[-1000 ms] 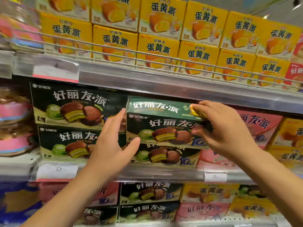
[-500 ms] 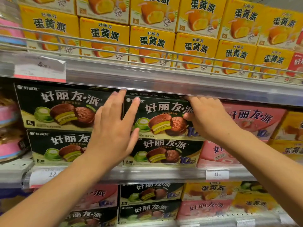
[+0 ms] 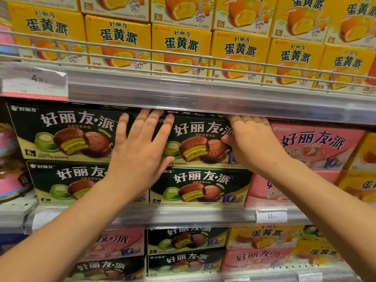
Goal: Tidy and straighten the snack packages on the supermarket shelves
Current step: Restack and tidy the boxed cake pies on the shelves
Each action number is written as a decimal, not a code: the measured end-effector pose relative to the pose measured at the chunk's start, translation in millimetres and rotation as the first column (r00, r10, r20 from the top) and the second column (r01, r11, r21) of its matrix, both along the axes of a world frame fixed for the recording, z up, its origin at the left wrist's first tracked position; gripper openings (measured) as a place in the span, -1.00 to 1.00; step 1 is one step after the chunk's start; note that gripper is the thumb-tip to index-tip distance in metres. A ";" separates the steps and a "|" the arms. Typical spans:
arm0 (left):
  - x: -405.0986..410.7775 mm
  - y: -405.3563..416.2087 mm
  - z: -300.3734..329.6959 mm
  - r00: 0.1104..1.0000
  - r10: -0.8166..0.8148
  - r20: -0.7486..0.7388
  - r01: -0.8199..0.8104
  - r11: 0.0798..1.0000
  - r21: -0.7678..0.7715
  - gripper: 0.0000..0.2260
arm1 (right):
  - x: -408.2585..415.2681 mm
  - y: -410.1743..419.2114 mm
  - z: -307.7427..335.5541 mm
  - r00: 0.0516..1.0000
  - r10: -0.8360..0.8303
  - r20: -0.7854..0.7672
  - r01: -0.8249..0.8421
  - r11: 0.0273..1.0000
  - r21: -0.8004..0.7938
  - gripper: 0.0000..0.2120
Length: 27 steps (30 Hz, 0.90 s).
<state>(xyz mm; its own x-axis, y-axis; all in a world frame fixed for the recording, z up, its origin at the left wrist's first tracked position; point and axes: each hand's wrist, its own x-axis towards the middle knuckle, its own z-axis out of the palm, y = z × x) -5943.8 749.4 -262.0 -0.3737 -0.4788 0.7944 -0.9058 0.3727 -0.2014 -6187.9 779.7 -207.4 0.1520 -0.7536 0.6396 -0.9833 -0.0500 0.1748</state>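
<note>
Dark green pie box (image 3: 200, 143) upright atop identical box (image 3: 200, 187), mid shelf.

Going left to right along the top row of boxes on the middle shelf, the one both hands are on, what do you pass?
Dark green box → left hand → second dark green box → right hand → pink box → yellow box at the frame's edge.

Left hand (image 3: 140, 151) covering the left end of the upper dark green box (image 3: 199, 143), right hand (image 3: 252, 143) covering its right end, top row of yellow boxes (image 3: 179, 9) cut off by the upper edge, price tag (image 3: 34, 80) at upper left blurred, lowest boxes (image 3: 183, 263) blurred.
</note>
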 end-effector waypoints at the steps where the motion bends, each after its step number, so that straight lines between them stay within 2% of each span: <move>1: -0.3 0.1 -0.7 1.000 0.000 -0.003 0.000 1.000 -0.007 -0.22 | 0.0 0.2 -0.2 1.000 0.002 -0.004 -0.002 1.000 -0.004 -0.53; 9: -2.1 2.9 -3.0 1.000 -0.010 -0.013 0.009 1.000 -0.019 -0.21 | -1.7 1.9 -2.6 1.000 0.023 -0.017 -0.023 1.000 -0.016 -0.52; 12: -0.8 4.1 -13.3 1.000 -0.020 -0.009 0.020 0.999 -0.039 -0.23 | -3.9 7.1 -15.1 0.990 0.143 0.004 -0.143 0.989 -0.047 -0.49; 15: 2.0 12.9 -47.6 0.995 -0.089 -0.034 0.088 0.995 -0.039 -0.33 | -7.0 20.8 -44.7 0.942 0.315 0.119 -0.303 0.947 -0.106 -0.40; 18: 7.7 33.5 -103.7 0.988 -0.140 -0.071 0.145 0.987 0.067 -0.42 | -9.0 38.1 -97.2 0.898 0.379 0.223 -0.353 0.924 -0.150 -0.44; 21: 18.0 53.1 -155.0 0.992 -0.111 -0.067 0.123 0.964 0.234 -0.48 | -1.5 54.4 -160.6 0.887 0.349 0.303 -0.359 0.933 -0.024 -0.50; 23: 26.1 58.0 -174.4 0.997 -0.065 -0.031 0.072 0.945 0.319 -0.47 | 5.1 58.7 -194.4 0.896 0.296 0.331 -0.341 0.936 0.084 -0.47; 27: 35.7 56.5 -189.1 0.997 -0.043 0.068 0.015 0.931 0.365 -0.25 | 9.0 55.2 -225.8 0.944 0.210 0.253 -0.252 0.956 0.147 -0.34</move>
<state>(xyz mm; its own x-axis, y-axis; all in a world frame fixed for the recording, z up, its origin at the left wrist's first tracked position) -5908.1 805.9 -451.1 -0.4426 -0.7177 0.5377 -0.8813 0.4588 -0.1130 -6178.9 834.8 -433.1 0.1984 -0.8185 0.5391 -0.9529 -0.2899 -0.0894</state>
